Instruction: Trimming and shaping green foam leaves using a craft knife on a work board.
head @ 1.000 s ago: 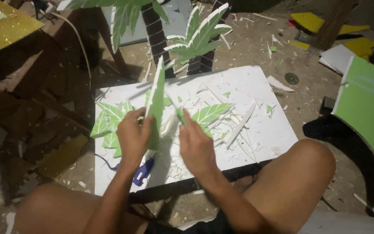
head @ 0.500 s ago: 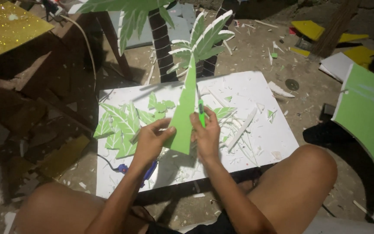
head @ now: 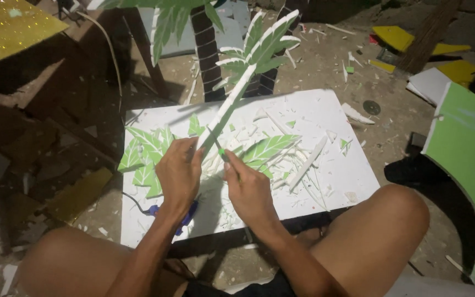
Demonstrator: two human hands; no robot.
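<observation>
A: Entry, head view. The person sits on the floor, knees [head: 383, 220] apart, with a white board [head: 336, 110] lying flat in front of them.

B: Left hand?

A: The left hand [head: 180, 176] has its grip closed around the lower end of a long foam leaf [head: 248, 71], green face and white edge. The leaf is held edge-on and slanted, its tip pointing up and away toward the right. Its serrated upper part overlaps the striped palm trunks [head: 204, 49] standing behind the board.

B: Right hand?

A: The right hand [head: 251, 192] is curled shut on a small cutter with a green tip [head: 221, 152]. That tip sits against the leaf's lower edge, just beside the left thumb. Whether the blade is in the foam, I cannot tell.

B: On the board?

A: Finished green leaves [head: 141, 157] are fanned at the left edge and another leaf [head: 268, 149] lies just right of the hands. White foam offcuts [head: 306, 162] are scattered across the middle. A blue tool with a cord [head: 185, 212] lies at the near edge, partly under the left wrist.

B: Surroundings?

A: A curved green panel [head: 465, 159] is at the right, yellow scraps [head: 394, 36] are on the dusty floor beyond, and a glittery yellow sheet [head: 6, 27] is at upper left.
</observation>
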